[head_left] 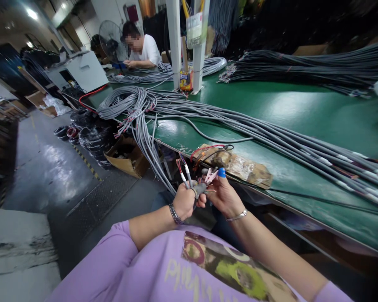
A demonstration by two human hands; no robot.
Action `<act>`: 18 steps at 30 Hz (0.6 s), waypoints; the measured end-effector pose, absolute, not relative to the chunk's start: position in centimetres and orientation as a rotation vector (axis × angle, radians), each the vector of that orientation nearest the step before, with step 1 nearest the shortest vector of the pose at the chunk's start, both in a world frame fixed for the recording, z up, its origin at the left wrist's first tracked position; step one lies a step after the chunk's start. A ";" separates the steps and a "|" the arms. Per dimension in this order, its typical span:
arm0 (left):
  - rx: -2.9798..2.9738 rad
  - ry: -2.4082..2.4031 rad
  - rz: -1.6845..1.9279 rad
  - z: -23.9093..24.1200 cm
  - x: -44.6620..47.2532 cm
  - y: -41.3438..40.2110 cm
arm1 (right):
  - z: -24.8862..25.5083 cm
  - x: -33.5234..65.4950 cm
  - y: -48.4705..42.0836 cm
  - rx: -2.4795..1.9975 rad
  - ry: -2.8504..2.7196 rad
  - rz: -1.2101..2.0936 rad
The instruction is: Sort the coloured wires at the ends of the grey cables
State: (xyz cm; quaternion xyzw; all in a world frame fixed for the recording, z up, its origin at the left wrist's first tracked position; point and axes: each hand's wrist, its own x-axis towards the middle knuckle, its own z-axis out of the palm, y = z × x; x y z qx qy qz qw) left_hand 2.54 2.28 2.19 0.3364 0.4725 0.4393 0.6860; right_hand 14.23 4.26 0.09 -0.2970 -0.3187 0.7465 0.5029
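Note:
My left hand is closed around grey cables, whose stripped ends fan out into thin red, blue and copper-coloured wires. A short, thicker grey piece sticks out of the same fist toward the right. Close beside it, my right hand pinches a small pale pink clip-like piece; a blue wrap covers the thumb tip. Fine bare wires show between the two hands. Beyond them, a tape-wrapped wooden board with red and black leads lies at the bench edge.
Long grey cables run across the green bench, with a coil at its left end. Dark cable bundles lie at the back. A post rises from the bench. A co-worker sits beyond. A cardboard box stands below.

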 end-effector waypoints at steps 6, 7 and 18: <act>0.792 1.034 0.990 1.6 1.9 1.6 | -0.7 15.5 3.9 -0.751 -0.589 1.815; 0.799 1.035 0.991 1.5 1.8 1.5 | -0.8 15.9 3.7 -0.763 -0.590 1.835; 0.982 1.052 0.909 1.1 1.1 1.0 | 0.6 16.9 2.1 -0.987 -1.001 1.713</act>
